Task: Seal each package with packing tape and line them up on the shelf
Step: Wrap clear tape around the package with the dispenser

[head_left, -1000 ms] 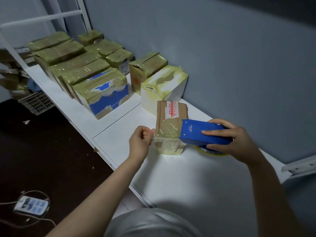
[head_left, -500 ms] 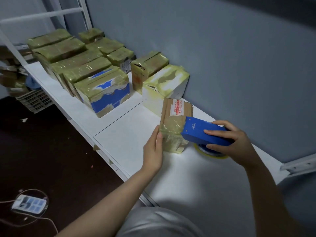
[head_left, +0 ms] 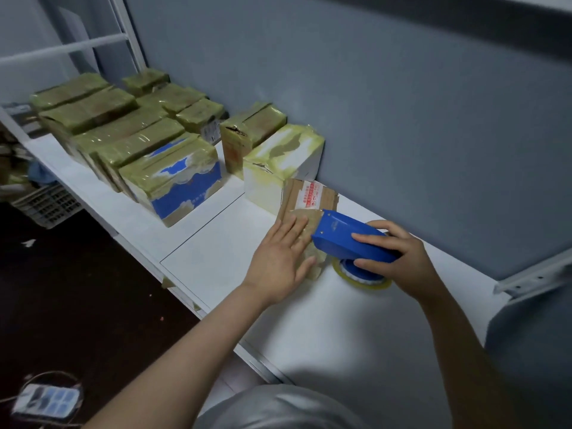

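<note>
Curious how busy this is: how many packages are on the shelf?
11: five in the near row, three behind them, a brown one and a white one by the wall, one under the left hand. Others may be hidden.

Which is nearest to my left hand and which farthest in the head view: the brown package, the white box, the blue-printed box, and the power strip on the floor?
From the left hand:
1. Brown package: under the palm, touching.
2. White box: just behind the package, by the wall.
3. Blue-printed box: farther left on the shelf.
4. Power strip: on the floor, far lower left.
</note>
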